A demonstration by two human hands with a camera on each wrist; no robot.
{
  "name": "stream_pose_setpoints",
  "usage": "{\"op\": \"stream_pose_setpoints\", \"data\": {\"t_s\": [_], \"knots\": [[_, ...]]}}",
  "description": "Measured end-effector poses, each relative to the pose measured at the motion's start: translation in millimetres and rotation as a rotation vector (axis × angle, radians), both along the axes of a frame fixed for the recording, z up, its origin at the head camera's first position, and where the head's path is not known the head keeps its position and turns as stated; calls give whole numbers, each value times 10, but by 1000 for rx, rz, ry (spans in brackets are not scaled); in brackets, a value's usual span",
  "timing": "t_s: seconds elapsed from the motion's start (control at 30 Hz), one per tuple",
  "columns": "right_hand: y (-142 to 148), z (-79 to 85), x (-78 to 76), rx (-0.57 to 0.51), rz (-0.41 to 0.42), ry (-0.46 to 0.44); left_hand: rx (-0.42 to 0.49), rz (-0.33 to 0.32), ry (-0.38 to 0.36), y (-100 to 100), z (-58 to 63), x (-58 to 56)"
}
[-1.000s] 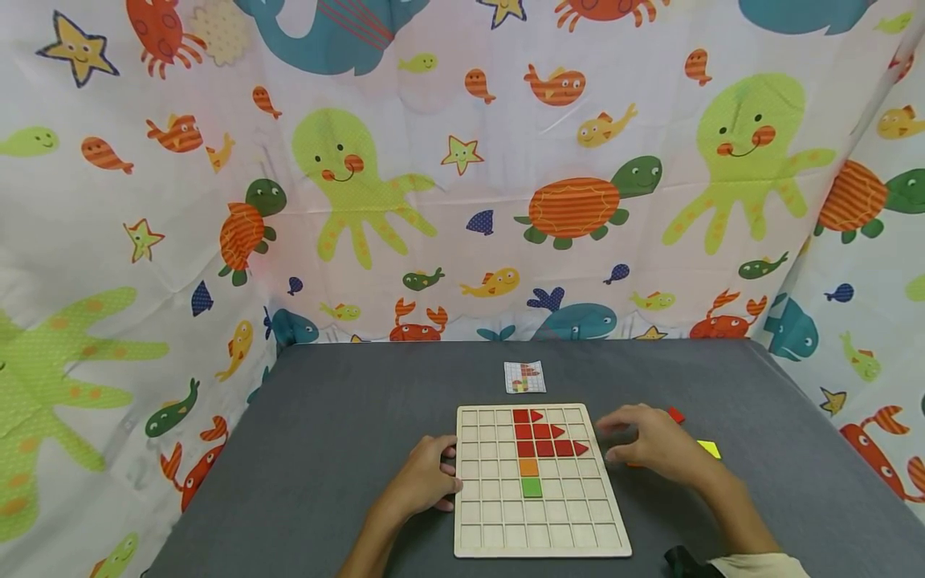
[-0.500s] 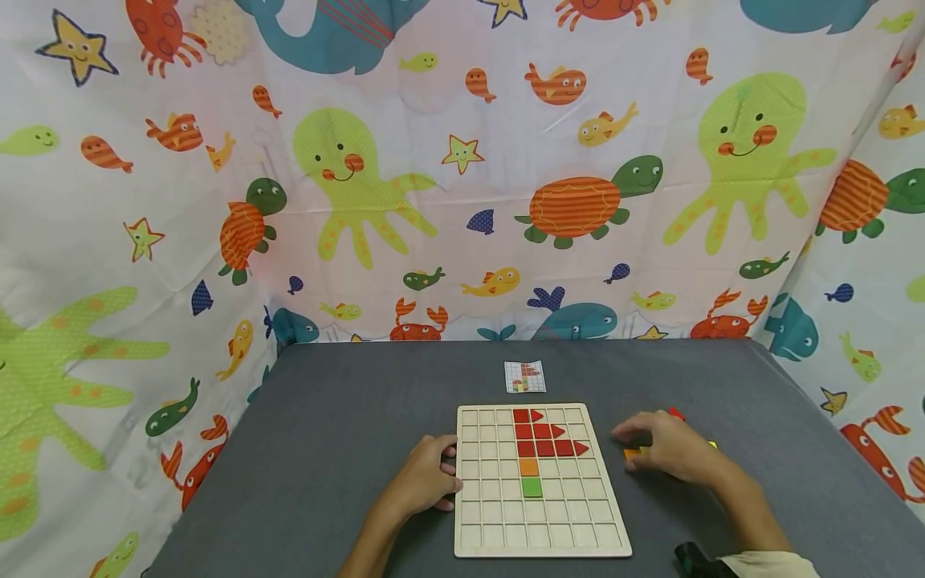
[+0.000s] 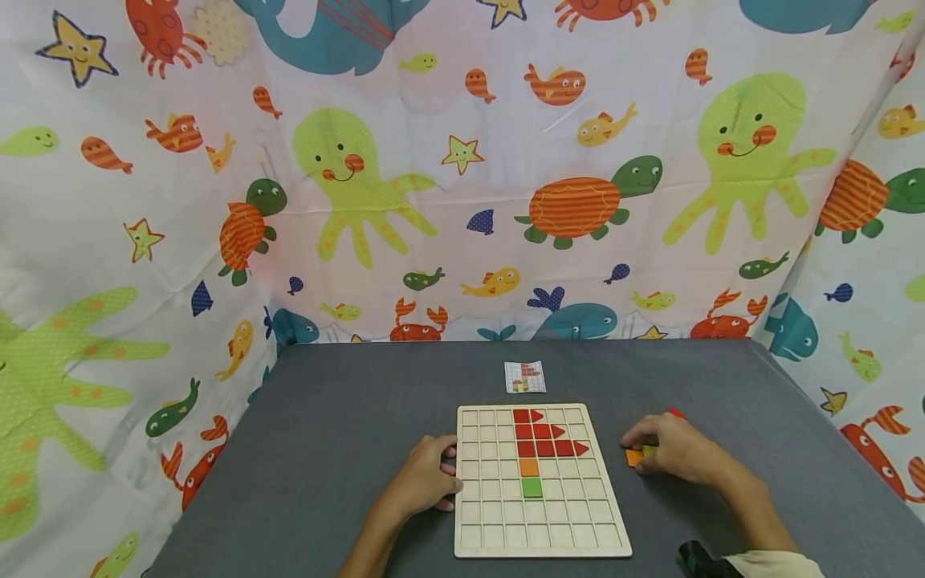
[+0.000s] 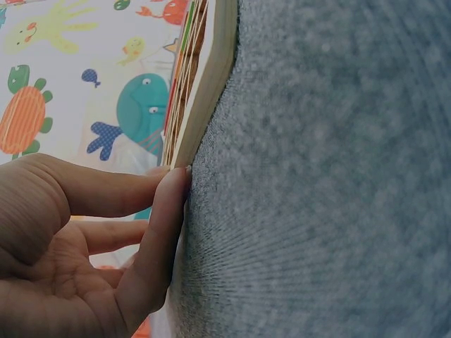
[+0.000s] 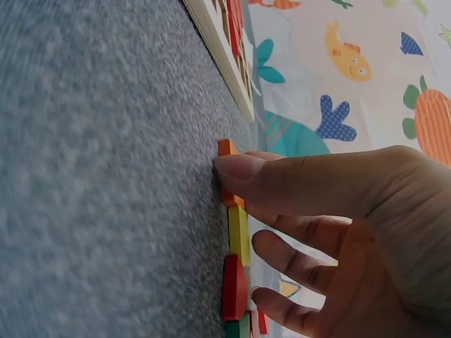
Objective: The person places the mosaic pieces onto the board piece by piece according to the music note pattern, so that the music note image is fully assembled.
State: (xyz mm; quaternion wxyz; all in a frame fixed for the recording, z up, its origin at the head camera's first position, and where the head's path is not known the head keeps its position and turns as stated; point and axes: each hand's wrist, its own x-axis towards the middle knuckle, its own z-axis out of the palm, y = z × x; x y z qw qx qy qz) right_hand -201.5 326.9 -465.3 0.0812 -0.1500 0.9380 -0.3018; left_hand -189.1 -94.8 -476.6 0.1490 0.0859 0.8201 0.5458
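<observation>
A wooden grid board (image 3: pixel 491 514) lies on the grey table with red squares, red triangles, an orange square (image 3: pixel 528 467) and a green square (image 3: pixel 531 487) in its cells. My left hand (image 3: pixel 422 475) holds the board's left edge, thumb and a fingertip meeting at the rim in the left wrist view. Right of the board, my right hand (image 3: pixel 675 449) pinches a loose orange block (image 5: pixel 227 196) between thumb and index finger, low at the table. Its other fingers are spread behind a yellow block (image 5: pixel 239 236) and a red block (image 5: pixel 234 289).
A small printed card (image 3: pixel 524 377) with a coloured grid pattern lies behind the board. Part of a red piece (image 3: pixel 676 413) shows beyond the right hand. A green block (image 5: pixel 238 328) is lower in the right wrist view. A sea-animal curtain (image 3: pixel 462 241) surrounds the table.
My right hand has moved away from the board, to the right and slightly nearer me, and now closes at the orange block. The left hand and board have stayed put.
</observation>
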Motion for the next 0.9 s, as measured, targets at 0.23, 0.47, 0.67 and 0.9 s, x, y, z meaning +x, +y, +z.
{"op": "stream_pose_setpoints", "data": {"t_s": [0.23, 0.47, 0.67, 0.9], "knots": [[36, 32, 7, -6, -21, -40, -1, 1, 7, 0, -1, 4], [20, 33, -8, 26, -44, -41, 8, 1, 12, -8, -2, 9], [28, 40, -4, 42, -52, -44, 8, 2, 17, -10, -3, 11], [13, 42, -2, 59, -41, -24, 9, -5, 19, -13, -2, 14]]}}
